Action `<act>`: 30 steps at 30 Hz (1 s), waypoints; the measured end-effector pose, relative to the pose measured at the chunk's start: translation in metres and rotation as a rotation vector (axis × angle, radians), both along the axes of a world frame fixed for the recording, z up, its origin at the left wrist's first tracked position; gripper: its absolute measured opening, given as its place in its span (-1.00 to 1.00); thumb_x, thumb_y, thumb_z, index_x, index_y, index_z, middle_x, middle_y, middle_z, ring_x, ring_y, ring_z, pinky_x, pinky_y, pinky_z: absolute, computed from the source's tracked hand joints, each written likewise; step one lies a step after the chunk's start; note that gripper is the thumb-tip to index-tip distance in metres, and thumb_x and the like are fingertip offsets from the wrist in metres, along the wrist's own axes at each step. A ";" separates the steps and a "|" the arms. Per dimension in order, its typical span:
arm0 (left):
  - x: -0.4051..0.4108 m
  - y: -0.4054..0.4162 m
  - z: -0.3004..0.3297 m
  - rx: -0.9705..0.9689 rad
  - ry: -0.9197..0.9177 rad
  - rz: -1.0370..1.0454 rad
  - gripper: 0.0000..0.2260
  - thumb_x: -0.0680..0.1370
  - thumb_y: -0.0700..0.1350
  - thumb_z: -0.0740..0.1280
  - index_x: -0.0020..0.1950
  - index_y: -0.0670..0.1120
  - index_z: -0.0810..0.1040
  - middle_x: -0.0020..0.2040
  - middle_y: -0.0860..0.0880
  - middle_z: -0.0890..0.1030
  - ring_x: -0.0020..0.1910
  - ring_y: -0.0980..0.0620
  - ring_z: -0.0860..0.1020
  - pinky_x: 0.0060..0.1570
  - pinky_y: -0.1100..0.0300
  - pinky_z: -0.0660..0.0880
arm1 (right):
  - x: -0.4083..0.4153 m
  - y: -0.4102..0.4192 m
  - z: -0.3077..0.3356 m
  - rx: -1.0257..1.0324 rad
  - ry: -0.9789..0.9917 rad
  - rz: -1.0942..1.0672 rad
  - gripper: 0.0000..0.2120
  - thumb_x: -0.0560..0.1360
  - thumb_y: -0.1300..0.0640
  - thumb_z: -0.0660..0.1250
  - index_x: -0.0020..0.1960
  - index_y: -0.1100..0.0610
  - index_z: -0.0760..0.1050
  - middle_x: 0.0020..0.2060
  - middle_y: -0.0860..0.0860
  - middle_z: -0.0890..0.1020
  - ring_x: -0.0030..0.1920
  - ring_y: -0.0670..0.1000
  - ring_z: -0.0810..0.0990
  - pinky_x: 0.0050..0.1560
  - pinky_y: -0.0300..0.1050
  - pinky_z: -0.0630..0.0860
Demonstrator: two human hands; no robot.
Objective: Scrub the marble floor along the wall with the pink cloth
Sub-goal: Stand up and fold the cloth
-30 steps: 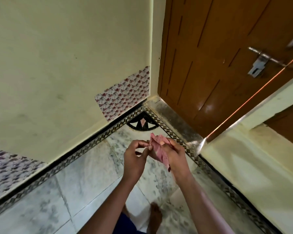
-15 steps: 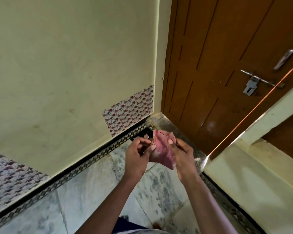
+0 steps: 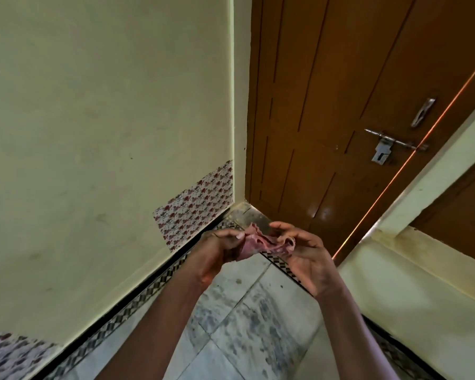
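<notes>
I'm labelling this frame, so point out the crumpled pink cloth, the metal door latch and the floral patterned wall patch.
crumpled pink cloth (image 3: 261, 242): head view, middle folds between the hands.
metal door latch (image 3: 382, 150): head view, hanging hasp plate.
floral patterned wall patch (image 3: 196, 202): head view, its centre.

The left hand (image 3: 214, 252) and right hand (image 3: 303, 256) cover much of the pink cloth (image 3: 261, 242), so its full shape and size stay unclear. Both forearms run off the bottom edge. The hands also hide the floor corner where the patterned border (image 3: 137, 303) turns. The wooden door (image 3: 354, 91) is cut by the top and right edges. The patterned patch (image 3: 3, 355) at lower left is blurred and cropped.
</notes>
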State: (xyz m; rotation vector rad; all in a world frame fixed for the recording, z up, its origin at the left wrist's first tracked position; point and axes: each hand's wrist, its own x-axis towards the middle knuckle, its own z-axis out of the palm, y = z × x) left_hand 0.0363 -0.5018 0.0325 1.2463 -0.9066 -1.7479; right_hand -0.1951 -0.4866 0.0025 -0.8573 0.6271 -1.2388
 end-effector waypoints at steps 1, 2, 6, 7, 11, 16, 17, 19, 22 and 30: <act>0.007 -0.003 0.002 -0.010 -0.006 0.006 -0.90 0.56 -0.31 0.42 -0.01 -0.19 0.72 -0.18 -0.06 0.76 -0.19 0.00 0.69 -0.24 0.25 0.60 | 0.004 0.000 0.001 0.002 0.020 -0.001 -0.74 0.41 0.44 0.30 -0.03 0.30 0.73 0.36 0.28 0.60 0.40 0.37 0.51 0.26 0.25 0.48; 0.012 -0.005 0.005 -0.028 -0.006 0.015 -0.91 0.50 -0.29 0.46 -0.02 -0.21 0.73 -0.18 -0.10 0.76 -0.17 -0.05 0.69 -0.22 0.23 0.62 | 0.007 0.000 0.001 0.011 0.043 0.000 -0.73 0.39 0.41 0.29 -0.03 0.31 0.72 0.36 0.30 0.59 0.40 0.41 0.50 0.25 0.26 0.46; 0.032 -0.008 0.015 -0.164 -0.132 -0.039 -0.94 0.52 -0.21 0.50 -0.07 -0.15 0.78 -0.17 -0.14 0.75 -0.18 -0.05 0.70 -0.21 0.23 0.61 | 0.032 0.007 0.012 0.045 0.200 0.004 -0.44 0.43 0.00 0.54 0.31 0.30 0.56 0.37 0.33 0.57 0.34 0.36 0.58 0.14 0.11 0.59; 0.035 -0.007 0.015 -0.215 -0.170 -0.041 -0.93 0.54 -0.23 0.49 -0.06 -0.17 0.78 -0.17 -0.15 0.76 -0.17 -0.06 0.71 -0.17 0.20 0.61 | 0.039 0.008 0.014 0.049 0.258 0.005 -0.34 0.44 -0.09 0.57 0.39 0.25 0.51 0.37 0.29 0.59 0.34 0.32 0.61 0.17 0.10 0.62; 0.054 -0.004 0.018 -0.394 -0.254 -0.083 -0.89 0.60 -0.27 0.46 -0.03 -0.18 0.80 -0.11 -0.14 0.79 -0.10 -0.06 0.74 -0.04 0.08 0.66 | 0.075 0.015 0.020 0.037 0.565 -0.096 -0.45 0.49 0.17 0.62 0.42 0.07 0.52 0.22 0.12 0.74 0.27 0.14 0.71 0.31 0.07 0.65; 0.080 0.010 0.027 -0.468 -0.249 -0.092 -0.82 0.68 -0.21 0.37 -0.07 -0.20 0.71 -0.18 -0.07 0.73 -0.14 0.02 0.70 -0.10 0.15 0.63 | 0.103 0.018 0.022 0.049 0.806 -0.131 -0.54 0.43 0.16 0.67 0.26 0.20 0.61 0.10 0.16 0.75 0.08 0.16 0.74 0.08 0.11 0.70; 0.084 0.010 0.030 -0.472 -0.244 -0.095 -0.82 0.69 -0.20 0.36 -0.06 -0.19 0.70 -0.17 -0.08 0.73 -0.13 0.03 0.70 -0.10 0.14 0.63 | 0.108 0.021 0.028 0.065 0.823 -0.134 -0.55 0.45 0.13 0.66 0.26 0.20 0.60 0.10 0.14 0.75 0.09 0.14 0.74 0.14 0.16 0.70; 0.092 0.010 0.039 -0.484 -0.222 -0.076 -0.82 0.70 -0.16 0.36 -0.03 -0.16 0.69 -0.10 -0.12 0.73 -0.07 -0.02 0.71 -0.08 0.02 0.68 | 0.111 0.025 0.044 0.026 0.833 -0.146 -0.72 0.49 0.17 0.59 0.17 0.17 0.66 0.04 0.09 0.77 0.09 0.14 0.74 0.22 0.27 0.65; 0.096 0.004 0.054 -0.528 -0.178 -0.010 -0.80 0.73 -0.11 0.31 -0.04 -0.08 0.66 -0.10 -0.04 0.71 -0.07 0.03 0.70 -0.13 -0.02 0.73 | 0.103 0.028 0.076 -0.077 0.657 -0.222 -0.74 0.46 0.14 0.56 0.13 0.01 0.65 0.08 -0.01 0.74 0.15 0.13 0.71 0.18 0.18 0.69; 0.068 -0.012 -0.009 -0.137 0.008 0.079 -0.84 0.76 -0.14 0.24 0.07 -0.07 0.60 -0.07 -0.09 0.73 -0.12 -0.05 0.73 -0.23 0.06 0.67 | 0.117 0.052 0.016 0.233 0.550 -0.271 -0.72 0.46 0.15 0.53 0.17 0.14 0.73 0.05 0.12 0.80 0.15 0.24 0.76 0.26 0.30 0.67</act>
